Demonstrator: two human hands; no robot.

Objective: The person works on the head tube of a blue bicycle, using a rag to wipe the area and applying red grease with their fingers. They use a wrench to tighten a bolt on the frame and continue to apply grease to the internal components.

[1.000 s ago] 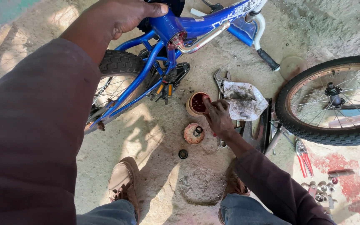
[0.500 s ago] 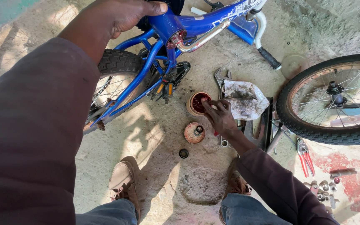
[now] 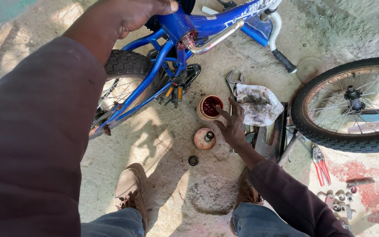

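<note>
Both of our hands are at work over a small blue bike (image 3: 172, 66) lying on the concrete floor (image 3: 163, 145). Our left hand (image 3: 132, 13) is wrapped shut over the top of the bike's frame, thumb pressed along the blue tube, holding it. Our right hand (image 3: 232, 125) reaches down with fingers spread and loose, the forefinger stretched to the rim of a small pot of red grease (image 3: 210, 106); we cannot tell whether the fingertip actually touches the grease. It grips nothing.

Just below that hand sits the pot's lid (image 3: 205, 138), turned up, with a small dark part resting in it. A little black ring (image 3: 193, 160) lies on the floor beyond the lid, toward our left shoe (image 3: 130, 186). Directly to the right of our right hand lies a dirty rag (image 3: 257, 103) on top of some flat metal tools, touching them. Further right stands a loose wheel (image 3: 352, 103), and red-handled pliers (image 3: 319, 160) lie near its tyre. A scatter of small nuts and bolts (image 3: 341, 199) sits near our right knee.

Open floor remains between the shoes and left of the lid; to the right of the hand it is crowded.
</note>
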